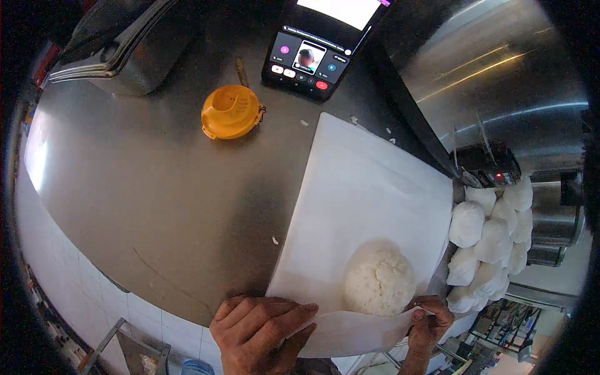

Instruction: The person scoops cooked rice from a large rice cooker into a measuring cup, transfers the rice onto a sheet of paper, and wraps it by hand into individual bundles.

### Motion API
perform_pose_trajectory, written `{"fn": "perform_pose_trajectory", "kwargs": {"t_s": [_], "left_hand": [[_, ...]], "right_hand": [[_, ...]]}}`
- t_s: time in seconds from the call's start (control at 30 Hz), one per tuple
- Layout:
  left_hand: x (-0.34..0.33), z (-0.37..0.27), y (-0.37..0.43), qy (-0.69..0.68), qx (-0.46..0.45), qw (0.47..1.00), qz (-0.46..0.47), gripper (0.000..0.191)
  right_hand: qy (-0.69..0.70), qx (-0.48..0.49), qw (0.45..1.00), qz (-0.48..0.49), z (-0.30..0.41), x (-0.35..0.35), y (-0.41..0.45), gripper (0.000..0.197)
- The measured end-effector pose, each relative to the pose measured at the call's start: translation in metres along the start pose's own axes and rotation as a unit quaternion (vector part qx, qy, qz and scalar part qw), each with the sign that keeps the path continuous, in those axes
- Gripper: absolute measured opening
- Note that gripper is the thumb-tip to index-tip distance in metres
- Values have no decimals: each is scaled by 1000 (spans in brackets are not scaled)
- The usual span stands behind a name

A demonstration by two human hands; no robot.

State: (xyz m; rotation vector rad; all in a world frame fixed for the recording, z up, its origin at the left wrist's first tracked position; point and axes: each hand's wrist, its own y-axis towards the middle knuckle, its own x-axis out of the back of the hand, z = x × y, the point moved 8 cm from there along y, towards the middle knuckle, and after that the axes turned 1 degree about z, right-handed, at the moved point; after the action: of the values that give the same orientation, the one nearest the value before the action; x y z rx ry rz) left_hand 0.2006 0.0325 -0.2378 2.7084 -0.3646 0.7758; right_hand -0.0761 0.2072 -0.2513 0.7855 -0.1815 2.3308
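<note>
A dome of cooked white rice (379,279) sits near the front edge of a stack of white paper sheets (365,197) on the steel table. My left hand (265,328) pinches the front left corner of the top sheet between thumb and fingers. At the front right, my right hand (429,318) grips the other corner. Between them the sheet's near edge is lifted and curls up against the near side of the rice. The rice itself is touched by paper, and its underside is hidden.
Several white wrapped bundles (490,239) are piled at the right, beside a black device with a red light (499,166). An orange plastic container (232,112) stands left of the paper. A lit phone (314,61) lies behind it. Nested metal pans (131,56) occupy the back left. Rice grains (275,240) dot the steel.
</note>
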Motion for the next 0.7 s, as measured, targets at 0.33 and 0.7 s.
{"fn": "perform_pose_trajectory", "kwargs": {"t_s": [0.33, 0.7], "left_hand": [[-6, -2, 9, -41, 35, 998, 36, 26], [9, 12, -10, -181, 29, 981, 56, 14]], "right_hand": [[34, 1, 999, 10, -2, 7, 8, 24], [132, -104, 979, 113, 22, -8, 4, 16]]}}
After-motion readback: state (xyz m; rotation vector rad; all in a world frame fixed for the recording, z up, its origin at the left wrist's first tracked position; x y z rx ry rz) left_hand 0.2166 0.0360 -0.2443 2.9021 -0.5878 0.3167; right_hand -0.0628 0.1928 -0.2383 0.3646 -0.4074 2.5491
